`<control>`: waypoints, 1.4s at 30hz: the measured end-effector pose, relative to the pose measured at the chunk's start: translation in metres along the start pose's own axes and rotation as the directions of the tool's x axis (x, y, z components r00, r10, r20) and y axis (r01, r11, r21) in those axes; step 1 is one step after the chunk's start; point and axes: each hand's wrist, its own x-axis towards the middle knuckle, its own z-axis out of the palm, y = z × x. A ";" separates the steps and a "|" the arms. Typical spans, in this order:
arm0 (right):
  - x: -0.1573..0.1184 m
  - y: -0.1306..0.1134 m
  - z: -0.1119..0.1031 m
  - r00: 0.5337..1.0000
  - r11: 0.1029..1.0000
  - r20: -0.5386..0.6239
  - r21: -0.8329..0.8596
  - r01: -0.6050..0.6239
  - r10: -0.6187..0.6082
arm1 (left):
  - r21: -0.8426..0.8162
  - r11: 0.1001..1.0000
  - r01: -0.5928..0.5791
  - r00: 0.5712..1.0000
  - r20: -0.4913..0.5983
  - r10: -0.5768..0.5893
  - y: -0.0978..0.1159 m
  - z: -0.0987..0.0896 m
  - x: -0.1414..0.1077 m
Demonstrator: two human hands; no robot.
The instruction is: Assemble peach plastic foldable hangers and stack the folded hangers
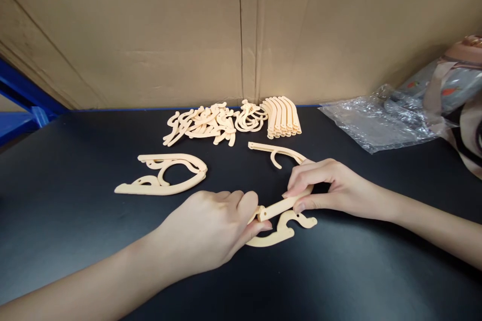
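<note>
Near the middle of the black table, my right hand pinches a cream plastic arm piece between thumb and fingers. At the near end of that piece, my left hand is closed on a small cream part, mostly hidden by the fingers. A curved hook-shaped piece lies just below the hands, its left end hidden behind my left hand. Beyond my right hand is another cream arm with a small hook, partly covered by the fingers.
A folded cream hanger lies left of the hands. Farther back are a pile of loose cream pieces, curved hooks and stacked arms. A clear plastic bag lies at the back right, before a cardboard wall.
</note>
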 end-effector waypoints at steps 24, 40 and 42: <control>0.000 0.002 -0.001 0.999 0.999 0.027 -0.027 0.019 -0.018 | 0.271 0.960 -0.073 0.995 -0.042 0.088 0.000 -0.012 0.003; 0.000 -0.001 -0.001 0.999 0.999 0.041 -0.025 0.028 -0.027 | 0.155 0.986 -0.066 0.992 -0.093 0.081 0.000 -0.005 -0.002; 0.000 0.000 -0.001 0.998 0.999 0.036 -0.028 0.043 -0.042 | 0.143 0.988 -0.064 0.991 -0.103 0.079 -0.001 -0.004 -0.003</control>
